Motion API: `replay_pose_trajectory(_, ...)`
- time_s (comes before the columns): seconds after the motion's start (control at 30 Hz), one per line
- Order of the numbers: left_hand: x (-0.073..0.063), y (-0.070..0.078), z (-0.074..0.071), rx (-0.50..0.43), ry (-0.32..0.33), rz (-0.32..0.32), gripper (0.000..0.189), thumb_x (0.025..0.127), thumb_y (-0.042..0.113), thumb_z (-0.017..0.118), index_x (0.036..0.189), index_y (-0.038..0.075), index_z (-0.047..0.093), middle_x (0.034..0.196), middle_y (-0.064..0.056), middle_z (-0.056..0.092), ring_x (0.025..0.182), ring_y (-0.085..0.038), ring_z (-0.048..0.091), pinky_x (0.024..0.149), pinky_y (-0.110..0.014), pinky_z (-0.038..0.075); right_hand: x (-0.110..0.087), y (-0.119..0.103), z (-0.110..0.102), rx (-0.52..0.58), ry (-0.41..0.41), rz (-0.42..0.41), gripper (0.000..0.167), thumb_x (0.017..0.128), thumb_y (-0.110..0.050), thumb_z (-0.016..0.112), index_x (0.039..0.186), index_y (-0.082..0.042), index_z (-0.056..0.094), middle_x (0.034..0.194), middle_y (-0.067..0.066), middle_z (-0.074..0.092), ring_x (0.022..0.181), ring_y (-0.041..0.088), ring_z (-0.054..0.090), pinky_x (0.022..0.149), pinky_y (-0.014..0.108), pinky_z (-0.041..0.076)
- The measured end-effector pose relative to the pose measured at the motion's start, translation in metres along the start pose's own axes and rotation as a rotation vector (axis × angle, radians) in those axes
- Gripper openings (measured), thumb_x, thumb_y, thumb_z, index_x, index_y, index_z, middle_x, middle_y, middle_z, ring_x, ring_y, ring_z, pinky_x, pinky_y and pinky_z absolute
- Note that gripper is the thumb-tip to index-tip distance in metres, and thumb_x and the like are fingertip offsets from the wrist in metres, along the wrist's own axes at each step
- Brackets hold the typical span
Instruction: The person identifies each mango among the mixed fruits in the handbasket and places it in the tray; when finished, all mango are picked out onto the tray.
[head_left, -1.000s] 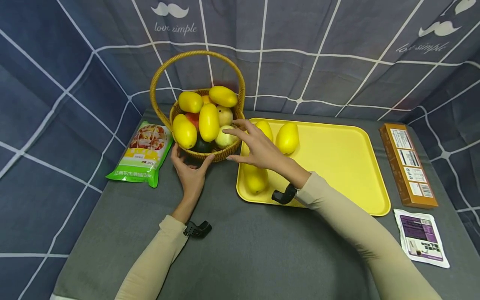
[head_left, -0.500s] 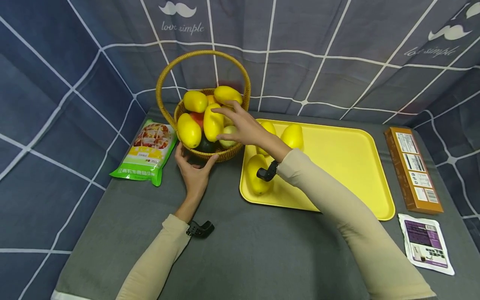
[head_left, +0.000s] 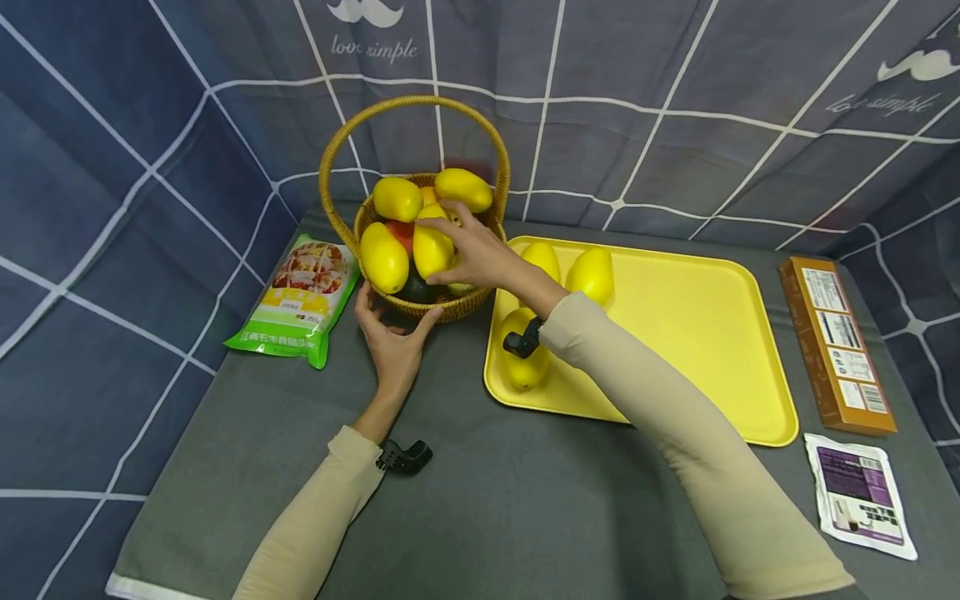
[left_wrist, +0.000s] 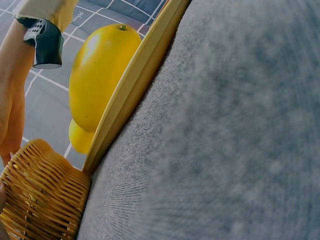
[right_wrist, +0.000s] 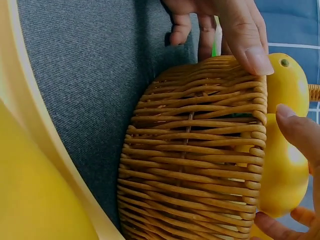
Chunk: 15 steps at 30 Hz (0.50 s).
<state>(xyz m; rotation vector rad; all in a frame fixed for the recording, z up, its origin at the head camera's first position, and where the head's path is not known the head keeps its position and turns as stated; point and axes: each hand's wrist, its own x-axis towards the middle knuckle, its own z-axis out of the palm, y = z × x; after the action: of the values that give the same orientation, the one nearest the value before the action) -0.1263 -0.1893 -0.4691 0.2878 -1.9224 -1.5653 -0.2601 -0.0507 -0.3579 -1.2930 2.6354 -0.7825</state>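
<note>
A wicker basket (head_left: 459,311) with a tall handle holds several yellow mangoes, a red fruit (head_left: 402,235) and a dark green one (head_left: 417,290). My right hand (head_left: 483,254) reaches in from the right and grips the middle mango (head_left: 431,252), thumb on the near side and fingers over the far side. At the basket's front, my left hand (head_left: 396,357) holds the wicker; in the right wrist view its thumb (right_wrist: 256,60) lies on the rim. Under the right wrist, a yellow tray (head_left: 690,333) bears mangoes (head_left: 590,276) at its left end.
Left of the basket lies a green food packet (head_left: 300,300). An orange-brown box (head_left: 837,346) and a white and purple pouch (head_left: 860,496) lie right of the tray. A dark checked curtain (head_left: 660,67) rises behind the table.
My right hand has moved left, from the basket's right rim over the pale green fruit to the middle mango, which it now grips. My left hand has stayed at the basket's front.
</note>
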Motion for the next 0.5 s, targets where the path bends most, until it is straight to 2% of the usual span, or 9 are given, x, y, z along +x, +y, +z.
replay_pose_trajectory(0.27,0.0001,0.0006,0.0021,0.001,-0.009,0.004,0.098,0.077,0.026,0.085,0.152,0.022,0.022,0.152,-0.002,0.029,0.123,-0.025,0.04,0.077,-0.04,0.039,-0.0009,0.0007,0.0029,-0.015,0.043,-0.015,0.084,0.078,-0.042,0.081,0.148,-0.02,0.041,0.156,0.02,0.019,0.13,0.034,0.046,0.099,0.042,0.048)
replay_pose_trajectory(0.5,-0.0007,0.0006,0.0012,0.015,0.0,-0.014,0.098,0.076,0.029,0.086,0.151,0.025,0.023,0.151,0.003,0.029,0.123,-0.023,0.04,0.077,-0.035,0.04,0.002,-0.0017,0.006,-0.048,0.055,-0.021,0.082,0.079,-0.041,0.081,0.146,-0.019,0.04,0.155,0.02,0.02,0.136,0.039,0.037,0.106,0.047,0.042)
